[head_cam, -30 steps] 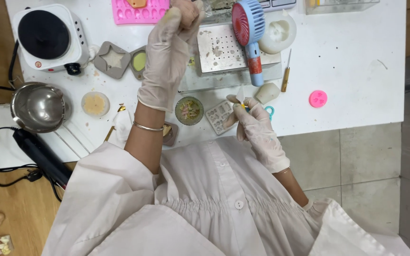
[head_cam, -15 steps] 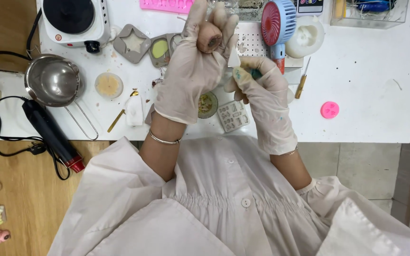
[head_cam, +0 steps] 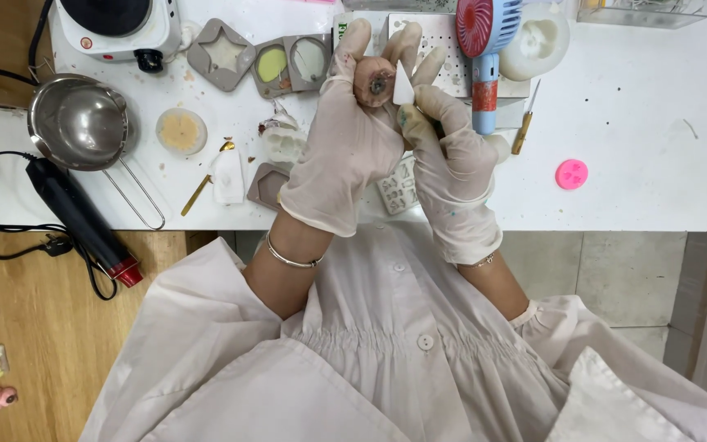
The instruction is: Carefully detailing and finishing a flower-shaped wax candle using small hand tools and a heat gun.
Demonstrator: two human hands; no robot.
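My left hand (head_cam: 345,139), in a white glove, holds up a small round pinkish-brown piece (head_cam: 374,80) between fingertips and thumb. My right hand (head_cam: 452,155), also gloved, grips a thin tool whose white pointed tip (head_cam: 403,85) touches the right side of that piece. Both hands are raised above the near edge of the white table (head_cam: 632,139). A small clear mould (head_cam: 397,184) lies on the table below and between them.
On the table lie a red-and-blue hand fan (head_cam: 486,49), a pink round mould (head_cam: 572,173), grey moulds (head_cam: 224,52), a yellow-filled dish (head_cam: 181,130), a steel pan (head_cam: 79,123) and a hotplate (head_cam: 120,23). A black heat gun (head_cam: 79,219) hangs off the left edge.
Both hands have come together and risen toward the camera. The right hand's tool tip now meets the round piece, which the left hand lifted from the table's far side.
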